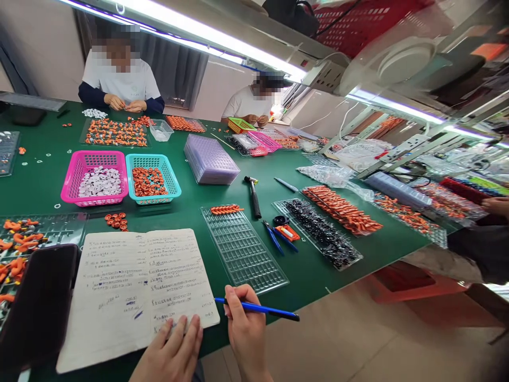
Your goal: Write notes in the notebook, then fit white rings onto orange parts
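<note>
The slim blue ballpoint pen (256,309) lies level in the right hand (243,323), fingers pinched around it, at the green table's (191,209) near edge. At nine o'clock, the left hand (175,353) rests fingers spread flat on the open handwritten paper notebook (135,289). At twelve o'clock lies a clear gridded plastic tray (244,249).

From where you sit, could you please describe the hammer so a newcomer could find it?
On the green table, look right of the purple tray stack. The hammer lies there alone, black-handled with a metal head, longer than the blue pliers below it.
</note>
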A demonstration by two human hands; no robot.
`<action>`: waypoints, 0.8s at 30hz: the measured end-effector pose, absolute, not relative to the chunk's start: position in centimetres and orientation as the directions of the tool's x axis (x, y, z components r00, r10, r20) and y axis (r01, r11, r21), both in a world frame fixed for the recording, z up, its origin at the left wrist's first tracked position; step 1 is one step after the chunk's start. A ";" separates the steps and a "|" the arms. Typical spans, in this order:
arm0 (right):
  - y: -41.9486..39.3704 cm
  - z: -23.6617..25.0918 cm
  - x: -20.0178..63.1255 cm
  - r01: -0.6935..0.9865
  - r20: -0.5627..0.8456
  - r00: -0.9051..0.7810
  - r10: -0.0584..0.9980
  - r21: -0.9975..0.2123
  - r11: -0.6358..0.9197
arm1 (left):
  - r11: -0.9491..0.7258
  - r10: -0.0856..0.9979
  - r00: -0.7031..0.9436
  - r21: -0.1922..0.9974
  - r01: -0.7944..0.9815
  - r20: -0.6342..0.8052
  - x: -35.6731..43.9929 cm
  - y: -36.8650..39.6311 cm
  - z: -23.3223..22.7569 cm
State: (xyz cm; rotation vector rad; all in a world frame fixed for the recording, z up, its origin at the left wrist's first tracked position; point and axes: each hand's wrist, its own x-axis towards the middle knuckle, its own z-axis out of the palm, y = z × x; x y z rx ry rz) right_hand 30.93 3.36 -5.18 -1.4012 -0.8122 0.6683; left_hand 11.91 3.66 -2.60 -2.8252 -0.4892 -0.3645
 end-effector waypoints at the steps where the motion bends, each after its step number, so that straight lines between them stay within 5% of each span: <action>1: 3.4 -5.2 30.9 0.063 0.095 0.578 0.811 -0.995 0.071 | -0.915 0.293 0.916 -0.199 0.352 0.275 11.9 3.7 -2.5; 6: 3.3 -5.3 31.0 0.054 0.069 0.599 0.798 -0.997 0.045 | -0.911 0.336 0.916 -0.170 0.375 0.221 12.3 3.3 -2.8; 11: 3.1 -5.5 30.9 0.159 0.123 0.565 0.816 -0.986 0.039 | -0.909 0.413 0.879 0.053 0.413 0.239 9.9 3.4 -1.2; 13: 3.1 -5.5 30.8 0.275 0.169 0.518 0.839 -0.961 0.023 | -0.843 0.537 0.815 0.116 0.525 0.217 7.3 4.8 0.6; 18: 3.0 -5.3 30.6 0.345 0.148 0.498 0.854 -0.938 -0.039 | -0.456 0.883 0.432 0.116 0.882 0.185 -0.2 11.5 5.2; 24: 2.8 -5.4 30.7 0.331 0.052 0.507 0.860 -0.933 -0.139 | -0.375 0.927 0.373 0.074 0.924 0.034 -2.7 17.2 6.1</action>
